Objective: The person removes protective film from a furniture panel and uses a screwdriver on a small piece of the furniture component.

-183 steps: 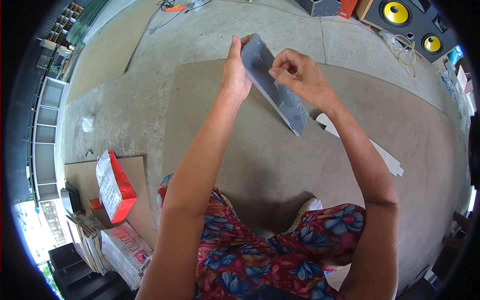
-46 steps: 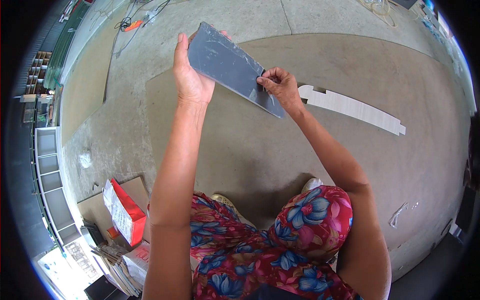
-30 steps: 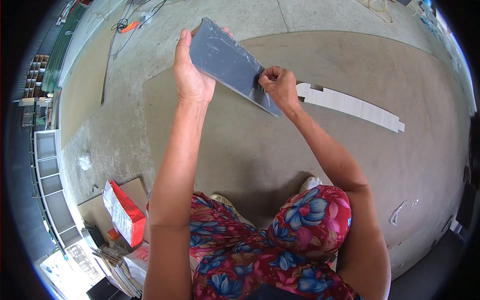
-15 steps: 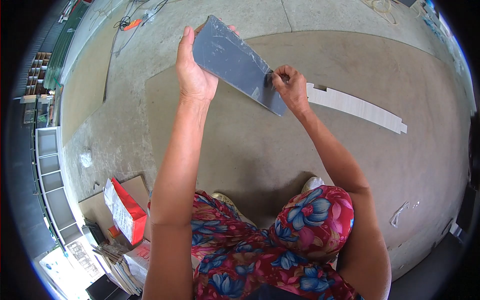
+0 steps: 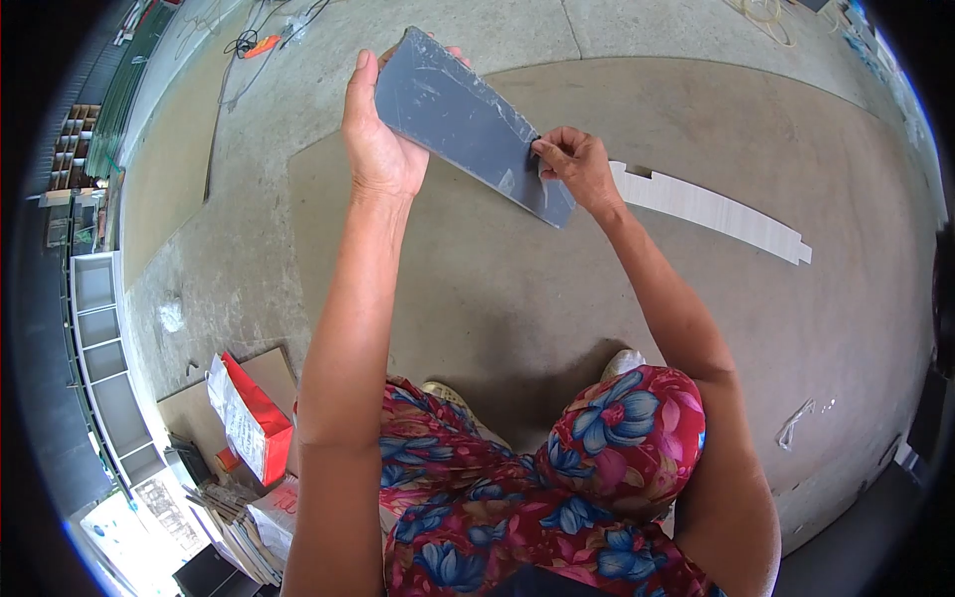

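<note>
grey panel (image 5: 458, 109) held up over the brown floor sheet (image 5: 517, 298), tilted, far end higher. left hand (image 5: 376, 149): grip wrapped round the panel's upper left edge. right hand (image 5: 577, 169): grip pinching its lower right edge (fingertips pressed together there). pale notched strip (image 5: 716, 214) lies flat on the sheet beside the right hand.

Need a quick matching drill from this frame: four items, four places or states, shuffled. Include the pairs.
Items
1. grey panel
2. pale notched strip
3. red bag
4. right hand

Places or states
A. lying flat on the brown floor sheet
B. held up off the ground
C. pinching the grey panel's edge
D. standing at the lower left of the view

Pairs: 1-B, 2-A, 3-D, 4-C
</note>
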`<act>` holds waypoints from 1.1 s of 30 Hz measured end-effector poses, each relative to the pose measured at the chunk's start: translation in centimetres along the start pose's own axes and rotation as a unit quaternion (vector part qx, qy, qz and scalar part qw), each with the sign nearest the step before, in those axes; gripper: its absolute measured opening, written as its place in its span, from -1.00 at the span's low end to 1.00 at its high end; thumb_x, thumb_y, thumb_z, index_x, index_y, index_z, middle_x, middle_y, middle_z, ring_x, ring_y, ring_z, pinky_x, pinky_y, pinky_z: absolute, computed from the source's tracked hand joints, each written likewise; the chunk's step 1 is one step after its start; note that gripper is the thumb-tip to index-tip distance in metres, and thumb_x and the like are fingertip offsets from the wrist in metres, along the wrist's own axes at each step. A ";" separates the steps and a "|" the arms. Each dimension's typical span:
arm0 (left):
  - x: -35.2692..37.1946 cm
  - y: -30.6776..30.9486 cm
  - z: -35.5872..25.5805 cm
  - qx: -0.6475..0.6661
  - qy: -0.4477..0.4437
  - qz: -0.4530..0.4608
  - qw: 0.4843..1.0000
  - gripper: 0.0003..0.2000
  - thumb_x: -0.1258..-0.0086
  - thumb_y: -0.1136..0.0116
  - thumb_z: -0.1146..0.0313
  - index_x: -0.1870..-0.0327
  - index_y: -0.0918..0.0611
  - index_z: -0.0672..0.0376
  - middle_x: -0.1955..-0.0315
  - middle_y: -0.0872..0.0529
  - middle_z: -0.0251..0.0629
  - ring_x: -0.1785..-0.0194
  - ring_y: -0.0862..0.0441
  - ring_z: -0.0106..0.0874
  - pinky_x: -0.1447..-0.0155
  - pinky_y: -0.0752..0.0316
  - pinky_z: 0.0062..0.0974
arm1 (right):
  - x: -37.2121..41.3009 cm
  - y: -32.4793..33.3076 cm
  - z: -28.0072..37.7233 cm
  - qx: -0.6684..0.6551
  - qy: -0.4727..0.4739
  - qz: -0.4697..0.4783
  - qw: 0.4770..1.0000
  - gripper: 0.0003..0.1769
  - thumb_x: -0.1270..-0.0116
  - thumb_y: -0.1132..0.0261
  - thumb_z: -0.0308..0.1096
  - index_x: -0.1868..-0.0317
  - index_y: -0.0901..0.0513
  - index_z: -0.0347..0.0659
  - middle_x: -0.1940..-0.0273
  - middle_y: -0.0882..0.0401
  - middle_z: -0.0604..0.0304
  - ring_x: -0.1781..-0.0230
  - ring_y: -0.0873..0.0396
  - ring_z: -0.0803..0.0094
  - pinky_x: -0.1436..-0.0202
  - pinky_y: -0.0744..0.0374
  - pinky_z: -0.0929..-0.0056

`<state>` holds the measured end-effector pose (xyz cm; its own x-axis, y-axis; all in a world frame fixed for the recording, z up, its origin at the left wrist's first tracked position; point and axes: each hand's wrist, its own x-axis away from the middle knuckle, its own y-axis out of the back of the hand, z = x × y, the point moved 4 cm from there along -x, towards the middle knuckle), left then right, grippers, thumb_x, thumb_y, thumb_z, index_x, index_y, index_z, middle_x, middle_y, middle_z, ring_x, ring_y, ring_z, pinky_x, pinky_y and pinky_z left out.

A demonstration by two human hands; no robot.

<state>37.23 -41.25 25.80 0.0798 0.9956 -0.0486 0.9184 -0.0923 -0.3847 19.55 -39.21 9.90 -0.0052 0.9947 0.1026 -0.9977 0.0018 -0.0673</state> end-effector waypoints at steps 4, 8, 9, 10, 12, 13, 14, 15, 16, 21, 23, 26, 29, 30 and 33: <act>0.0 0.0 0.0 -0.005 -0.003 0.003 1.000 -0.34 -0.35 0.29 -0.16 -0.14 -0.41 0.33 -0.01 -0.53 0.12 -0.17 -0.46 -0.02 -0.24 -0.34 -0.12 | -0.3 2.7 -2.6 0.022 -0.031 -0.042 0.998 -0.82 -0.26 -0.27 -0.36 0.35 -0.60 -0.35 0.50 -0.52 0.28 0.54 -0.46 0.62 0.45 -0.56 0.61; 0.2 -0.1 0.0 0.000 0.002 -0.007 1.000 -0.34 -0.35 0.30 -0.15 -0.13 -0.41 0.33 0.00 -0.53 0.13 -0.16 -0.47 -0.01 -0.23 -0.35 -0.12 | 0.3 6.0 -6.1 0.011 -0.081 -0.099 0.992 -0.82 -0.25 -0.28 -0.36 0.35 -0.60 -0.36 0.53 -0.47 0.32 0.53 -0.45 0.64 0.47 -0.59 0.60; 0.2 -0.1 -0.1 0.003 0.003 -0.012 1.000 -0.35 -0.36 0.30 -0.15 -0.13 -0.41 0.34 0.00 -0.53 0.13 -0.16 -0.47 -0.01 -0.23 -0.35 -0.12 | 0.3 6.9 -7.3 -0.001 -0.093 -0.090 0.992 -0.81 -0.28 -0.27 -0.29 0.33 -0.58 -0.27 0.51 -0.43 0.37 0.50 -0.42 0.67 0.39 -0.59 0.59; 0.3 -0.1 -0.1 0.002 0.002 -0.013 1.000 -0.35 -0.36 0.31 -0.14 -0.13 -0.41 0.34 0.00 -0.53 0.14 -0.15 -0.47 0.00 -0.23 -0.34 -0.11 | 0.6 7.9 -8.2 0.019 -0.101 -0.105 0.989 -0.81 -0.28 -0.27 -0.29 0.33 -0.58 -0.27 0.51 -0.44 0.36 0.50 -0.43 0.67 0.39 -0.59 0.58; 0.3 -0.1 -0.2 0.002 -0.004 -0.015 1.000 -0.35 -0.37 0.32 -0.13 -0.12 -0.41 0.35 0.01 -0.53 0.14 -0.15 -0.46 0.02 -0.24 -0.34 -0.11 | 0.9 9.9 -9.4 0.059 -0.116 -0.134 0.982 -0.80 -0.28 -0.27 -0.28 0.33 -0.58 -0.27 0.50 -0.44 0.36 0.49 -0.43 0.65 0.39 -0.60 0.58; 0.3 0.2 -0.2 0.012 -0.007 -0.026 1.000 -0.35 -0.37 0.33 -0.13 -0.12 -0.41 0.36 0.01 -0.53 0.15 -0.15 -0.46 0.04 -0.24 -0.33 -0.08 | 1.3 10.7 -9.7 0.059 -0.131 -0.156 0.977 -0.80 -0.28 -0.26 -0.28 0.34 -0.58 -0.26 0.49 -0.45 0.35 0.48 -0.44 0.64 0.38 -0.61 0.58; 0.3 0.7 -0.2 0.023 -0.009 -0.036 0.999 -0.35 -0.37 0.34 -0.13 -0.11 -0.41 0.37 0.01 -0.53 0.15 -0.15 -0.45 0.06 -0.25 -0.32 -0.06 | 1.7 11.3 -10.0 0.049 -0.137 -0.172 0.974 -0.81 -0.28 -0.26 -0.28 0.34 -0.58 -0.25 0.49 -0.45 0.35 0.48 -0.44 0.64 0.38 -0.61 0.58; 0.3 1.0 -0.4 0.032 -0.011 -0.046 0.998 -0.35 -0.37 0.36 -0.12 -0.11 -0.41 0.38 0.01 -0.52 0.16 -0.16 -0.44 0.08 -0.25 -0.30 -0.03 | 2.2 12.1 -10.1 0.037 -0.145 -0.189 0.971 -0.81 -0.28 -0.26 -0.28 0.34 -0.58 -0.25 0.49 -0.45 0.35 0.47 -0.44 0.64 0.38 -0.61 0.58; 0.1 1.6 -1.0 0.062 -0.012 -0.063 0.996 -0.35 -0.37 0.36 -0.12 -0.11 -0.40 0.39 -0.01 -0.51 0.17 -0.16 -0.42 0.10 -0.25 -0.29 0.00 | 2.6 12.8 -10.2 0.026 -0.151 -0.207 0.966 -0.81 -0.29 -0.25 -0.28 0.34 -0.58 -0.25 0.48 -0.45 0.34 0.47 -0.44 0.64 0.38 -0.61 0.59; -0.2 2.4 -6.3 0.122 -0.055 -0.105 0.985 -0.30 -0.36 0.42 -0.15 -0.17 -0.33 0.41 -0.12 -0.38 0.24 -0.26 -0.26 0.19 -0.32 -0.12 0.14 | 2.8 17.2 -9.3 -0.039 -0.084 -0.262 0.961 -0.79 -0.29 -0.25 -0.32 0.30 -0.58 -0.35 0.46 -0.46 0.24 0.46 -0.47 0.56 0.35 -0.66 0.53; -0.2 3.2 -8.4 0.118 -0.086 -0.103 0.984 -0.28 -0.36 0.46 -0.17 -0.18 -0.32 0.40 -0.13 -0.37 0.25 -0.27 -0.24 0.19 -0.32 -0.10 0.17 | 3.2 19.2 -8.8 -0.051 -0.069 -0.304 0.949 -0.79 -0.29 -0.25 -0.33 0.31 -0.57 -0.36 0.47 -0.44 0.24 0.45 -0.47 0.55 0.34 -0.66 0.51; 0.2 4.5 -10.8 0.120 -0.115 -0.111 0.980 -0.25 -0.36 0.52 -0.21 -0.20 -0.30 0.39 -0.14 -0.33 0.26 -0.29 -0.20 0.20 -0.32 -0.04 0.21 | 4.1 21.9 -9.1 -0.075 -0.074 -0.352 0.930 -0.82 -0.27 -0.28 -0.31 0.33 -0.56 -0.27 0.48 -0.43 0.28 0.46 -0.45 0.57 0.30 -0.66 0.49; 0.8 6.1 -12.4 0.130 -0.131 -0.112 0.976 -0.24 -0.37 0.51 -0.19 -0.30 -0.17 0.41 -0.28 -0.18 0.24 -0.38 -0.05 0.21 -0.37 0.09 0.25 | 5.1 25.5 -11.4 -0.137 -0.047 -0.431 0.891 -0.83 -0.25 -0.30 -0.32 0.34 -0.54 -0.24 0.48 -0.43 0.29 0.45 -0.47 0.56 0.27 -0.65 0.47; 0.9 6.9 -13.1 0.131 -0.139 -0.115 0.975 -0.24 -0.38 0.51 -0.19 -0.30 -0.17 0.41 -0.27 -0.19 0.25 -0.38 -0.05 0.21 -0.37 0.10 0.25 | 5.5 27.1 -12.5 -0.162 -0.029 -0.463 0.871 -0.83 -0.25 -0.30 -0.32 0.34 -0.54 -0.24 0.48 -0.44 0.28 0.44 -0.48 0.55 0.27 -0.65 0.47; 2.2 6.6 -15.0 0.069 -0.185 -0.144 0.970 -0.24 -0.38 0.50 -0.18 -0.29 -0.19 0.43 -0.25 -0.21 0.28 -0.38 -0.04 0.23 -0.36 0.10 0.27 | 7.4 31.0 -13.5 -0.176 -0.013 -0.528 0.831 -0.85 -0.26 -0.25 -0.42 0.41 -0.48 -0.30 0.46 -0.49 0.21 0.46 -0.51 0.48 0.30 -0.66 0.44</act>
<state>49.31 -39.50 36.94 -0.3398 0.9100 -0.2377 0.8193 0.1623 -0.5499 -10.52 -30.37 -4.81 0.8543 0.4172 0.3101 -0.3661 0.9064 -0.2108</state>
